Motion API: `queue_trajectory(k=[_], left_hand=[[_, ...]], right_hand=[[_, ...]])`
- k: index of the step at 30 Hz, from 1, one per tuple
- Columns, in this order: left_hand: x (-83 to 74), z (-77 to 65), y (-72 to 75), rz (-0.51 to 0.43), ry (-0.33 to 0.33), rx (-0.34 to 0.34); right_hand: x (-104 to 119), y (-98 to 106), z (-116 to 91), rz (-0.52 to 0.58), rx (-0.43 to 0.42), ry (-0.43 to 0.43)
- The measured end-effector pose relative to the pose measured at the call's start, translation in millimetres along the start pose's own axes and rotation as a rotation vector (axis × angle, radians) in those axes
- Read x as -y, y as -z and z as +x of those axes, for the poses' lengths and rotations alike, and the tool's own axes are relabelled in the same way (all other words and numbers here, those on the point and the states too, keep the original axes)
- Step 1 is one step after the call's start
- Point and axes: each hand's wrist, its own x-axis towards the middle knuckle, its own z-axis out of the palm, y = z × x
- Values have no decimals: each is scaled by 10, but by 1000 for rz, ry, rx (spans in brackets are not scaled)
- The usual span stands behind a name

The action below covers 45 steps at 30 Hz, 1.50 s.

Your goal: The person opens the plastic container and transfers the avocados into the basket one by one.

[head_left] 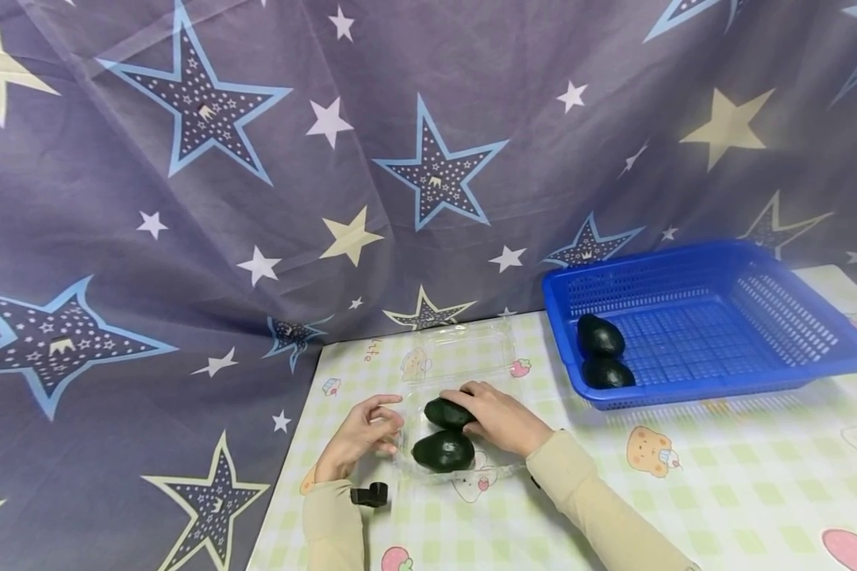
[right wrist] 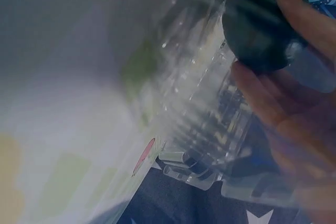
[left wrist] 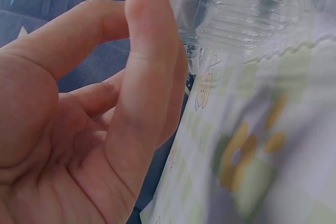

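Observation:
A clear plastic clamshell box lies with its lid folded back on the table. One dark green avocado rests in the near part of the box. Behind it, the right hand grips a second avocado between thumb and fingers; the right wrist view shows this avocado at the fingertips, over the ridged clear plastic. At the box's left side is the left hand, its fingers loosely bent. The left wrist view shows no object within that hand; whether it touches the rim is unclear.
A blue perforated basket stands at the right, with two avocados at its left end. A checked, patterned cloth covers the table. A star-printed curtain hangs behind and to the left.

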Motion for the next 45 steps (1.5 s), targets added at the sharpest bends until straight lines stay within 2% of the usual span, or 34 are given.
queue_trajectory(k=[10,21,27,45], left_hand=[[-35,15,-7,15,3,-4],[-9,8,-3,30,32,-28],[-15,5,-11,33,31,-39],[-13,10,-18,37,12,-17]], right_hand=[[-25,172,-83,-1,0,-21],[24,493,-158,-35,-81,18],[3,593,-209,-46,-96,3],[-139,896,-432,-66,-205,-30]])
